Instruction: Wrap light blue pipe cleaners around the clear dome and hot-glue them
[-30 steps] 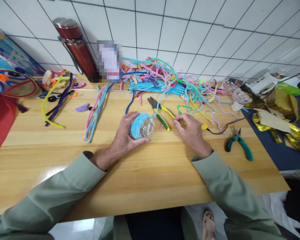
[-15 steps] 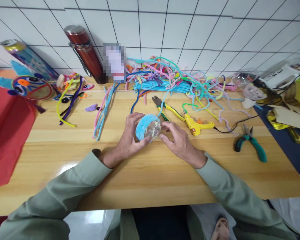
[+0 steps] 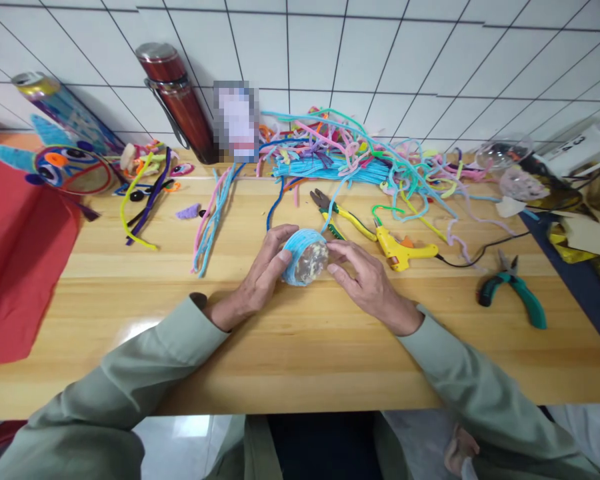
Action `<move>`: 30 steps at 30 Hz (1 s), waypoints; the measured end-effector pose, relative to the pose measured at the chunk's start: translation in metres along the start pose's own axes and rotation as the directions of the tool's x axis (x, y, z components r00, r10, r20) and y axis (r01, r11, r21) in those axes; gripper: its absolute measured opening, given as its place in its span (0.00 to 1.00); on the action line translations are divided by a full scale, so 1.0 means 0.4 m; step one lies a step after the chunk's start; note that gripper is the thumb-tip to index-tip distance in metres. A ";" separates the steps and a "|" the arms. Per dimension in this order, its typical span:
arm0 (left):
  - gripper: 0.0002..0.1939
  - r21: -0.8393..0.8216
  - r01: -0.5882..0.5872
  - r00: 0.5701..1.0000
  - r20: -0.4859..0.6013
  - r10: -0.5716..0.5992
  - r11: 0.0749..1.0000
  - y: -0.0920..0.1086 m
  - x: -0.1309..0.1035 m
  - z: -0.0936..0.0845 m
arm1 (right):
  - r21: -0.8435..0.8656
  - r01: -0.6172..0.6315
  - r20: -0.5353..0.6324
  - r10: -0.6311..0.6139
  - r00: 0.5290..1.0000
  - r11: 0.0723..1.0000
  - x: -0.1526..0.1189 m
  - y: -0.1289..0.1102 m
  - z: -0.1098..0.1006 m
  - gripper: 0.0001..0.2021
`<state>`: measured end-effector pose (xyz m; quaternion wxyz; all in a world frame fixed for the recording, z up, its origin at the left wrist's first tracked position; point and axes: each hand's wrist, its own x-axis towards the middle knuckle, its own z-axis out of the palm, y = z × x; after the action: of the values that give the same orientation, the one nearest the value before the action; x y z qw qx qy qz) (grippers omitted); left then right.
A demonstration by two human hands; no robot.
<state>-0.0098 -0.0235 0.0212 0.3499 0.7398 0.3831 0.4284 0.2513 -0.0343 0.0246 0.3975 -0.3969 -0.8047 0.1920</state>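
Observation:
Between my hands is a clear, rounded container [image 3: 312, 262] with light blue pipe cleaner [image 3: 297, 252] coiled around its left part. My left hand [image 3: 266, 270] grips the coiled side, its thumb lying on the blue windings. At the container's right edge, the fingertips of my right hand [image 3: 363, 277] are bent in a pinch near the blue strand, which runs up and away toward the pile. What those fingertips hold, if anything, is too small to make out.
Yellow-handled pliers [image 3: 350, 220] and a yellow glue gun [image 3: 403, 250] lie beyond my right hand, green pliers [image 3: 523, 293] farther right. Tangled pipe cleaners [image 3: 345, 150] line the wall. A red flask [image 3: 183, 107] and a decorated can [image 3: 70, 113] stand back left.
My left thumb has moved from the clear part of the container back onto the blue coils. The container is turned slightly, showing more of its clear end. The whole view has shifted a little.

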 end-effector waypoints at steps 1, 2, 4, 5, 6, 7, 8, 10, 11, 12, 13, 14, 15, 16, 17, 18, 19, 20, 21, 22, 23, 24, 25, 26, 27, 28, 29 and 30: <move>0.26 -0.010 -0.006 1.000 -0.007 0.006 1.000 -0.004 -0.001 0.001 | 0.000 -0.001 -0.002 0.001 1.000 1.000 0.000 0.001 0.000 0.17; 0.27 -0.014 -0.010 1.000 -0.008 0.010 1.000 -0.007 -0.002 0.001 | 0.001 0.000 -0.004 0.000 1.000 1.000 0.000 0.001 0.000 0.17; 0.27 -0.012 -0.004 1.000 0.006 0.004 1.000 -0.011 -0.003 0.003 | 0.001 0.009 -0.009 -0.009 1.000 1.000 0.000 0.002 0.000 0.17; 0.27 -0.013 -0.001 1.000 0.012 0.001 1.000 -0.012 -0.003 0.005 | 0.000 0.014 -0.008 -0.014 1.000 1.000 0.000 0.002 0.000 0.17; 0.28 -0.022 0.000 1.000 0.015 0.000 1.000 -0.013 -0.002 0.007 | -0.003 0.018 -0.008 -0.018 1.000 1.000 -0.001 0.002 -0.001 0.18; 0.28 -0.038 -0.004 1.000 0.013 0.004 0.999 -0.015 0.000 0.009 | -0.007 0.020 -0.005 -0.020 1.000 1.000 -0.001 0.002 -0.001 0.18; 0.28 -0.056 -0.012 1.000 0.005 0.013 0.998 -0.016 0.002 0.012 | -0.011 0.022 -0.003 -0.022 1.000 1.000 -0.002 0.002 -0.001 0.18; 0.29 -0.087 -0.033 0.999 -0.018 0.032 0.996 -0.018 0.007 0.016 | -0.023 0.023 0.001 -0.023 1.000 0.999 -0.002 0.003 0.000 0.18; 0.29 -0.096 -0.040 0.999 -0.027 0.037 0.995 -0.019 0.009 0.016 | -0.029 0.026 0.004 -0.025 1.000 0.999 -0.002 0.003 0.000 0.18; 0.30 -0.097 -0.041 0.999 -0.031 0.039 0.994 -0.019 0.011 0.016 | -0.034 0.031 0.004 -0.030 1.000 0.999 -0.002 0.004 0.000 0.19; 0.30 -0.089 -0.041 0.999 -0.030 0.039 0.995 -0.018 0.012 0.016 | -0.037 0.037 0.005 -0.037 0.999 0.999 -0.002 0.003 0.000 0.19; 0.29 -0.075 -0.042 0.999 -0.025 0.040 0.996 -0.017 0.012 0.014 | -0.041 0.043 0.005 -0.043 0.999 0.998 -0.002 0.003 0.000 0.19; 0.29 -0.063 -0.044 0.999 -0.017 0.043 0.997 -0.016 0.012 0.013 | -0.044 0.048 0.005 -0.048 0.999 0.998 -0.002 0.002 0.000 0.19; 0.30 -0.057 -0.051 0.999 -0.009 0.051 0.997 -0.015 0.011 0.012 | -0.048 0.054 0.004 -0.054 0.999 0.997 -0.002 0.001 -0.001 0.18; 0.30 -0.062 -0.059 0.998 -0.002 0.059 0.996 -0.013 0.010 0.011 | -0.052 0.058 0.004 -0.058 0.998 0.997 -0.001 -0.001 -0.003 0.18; 0.31 -0.078 -0.066 0.998 0.005 0.066 0.995 -0.012 0.009 0.011 | -0.055 0.062 0.001 -0.062 0.998 0.997 -0.001 -0.002 -0.004 0.18; 0.32 -0.102 -0.066 0.998 0.013 0.068 0.993 -0.010 0.007 0.011 | -0.057 0.066 -0.002 -0.066 0.998 0.996 -0.001 -0.004 -0.006 0.17; 0.33 -0.127 -0.060 0.998 0.020 0.063 0.990 -0.008 0.005 0.012 | -0.058 0.071 -0.006 -0.072 0.997 0.996 0.000 -0.005 -0.008 0.17; 0.33 -0.146 -0.047 0.998 0.028 0.051 0.988 -0.004 0.004 0.012 | -0.059 0.076 -0.011 -0.077 0.997 0.995 0.000 -0.007 -0.010 0.17; 0.33 -0.152 -0.024 0.999 0.034 0.029 0.988 0.000 0.004 0.012 | -0.059 0.080 -0.013 -0.081 0.997 0.995 0.001 -0.008 -0.011 0.17; 0.33 -0.146 0.004 0.999 0.038 0.001 0.989 0.005 0.004 0.011 | -0.059 0.086 -0.013 -0.087 0.996 0.995 0.002 -0.009 -0.012 0.17; 0.32 -0.128 0.030 0.999 0.039 -0.025 0.991 0.010 0.006 0.009 | -0.059 0.093 -0.012 -0.094 0.996 0.994 0.002 -0.010 -0.013 0.18; 0.32 -0.102 0.052 0.998 0.037 -0.048 0.993 0.014 0.008 0.007 | -0.059 0.099 -0.010 -0.100 0.995 0.993 0.002 -0.012 -0.014 0.18; 0.31 -0.072 0.063 0.998 0.034 -0.060 0.995 0.017 0.010 0.006 | -0.057 0.107 -0.008 -0.108 0.994 0.993 0.002 -0.013 -0.015 0.19; 0.31 -0.046 0.063 0.998 0.029 -0.062 0.997 0.018 0.012 0.004 | -0.055 0.115 -0.008 -0.115 0.993 0.992 0.002 -0.015 -0.016 0.20; 0.30 -0.025 0.053 0.998 0.021 -0.053 0.998 0.017 0.013 0.004 | -0.055 0.121 -0.009 -0.122 0.993 0.991 0.002 -0.017 -0.016 0.21; 0.30 -0.007 0.035 0.999 0.010 -0.035 0.999 0.014 0.014 0.004 | -0.058 0.128 -0.010 -0.129 0.992 0.990 0.001 -0.019 -0.016 0.22; 0.30 0.013 0.012 1.000 -0.005 -0.011 1.000 0.010 0.015 0.004 | -0.064 0.140 -0.007 -0.140 0.990 0.988 0.000 -0.022 -0.016 0.24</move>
<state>-0.0051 -0.0206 0.0263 0.3467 0.7389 0.3908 0.4256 0.2522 -0.0396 0.0339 0.4020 -0.3530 -0.8339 0.1355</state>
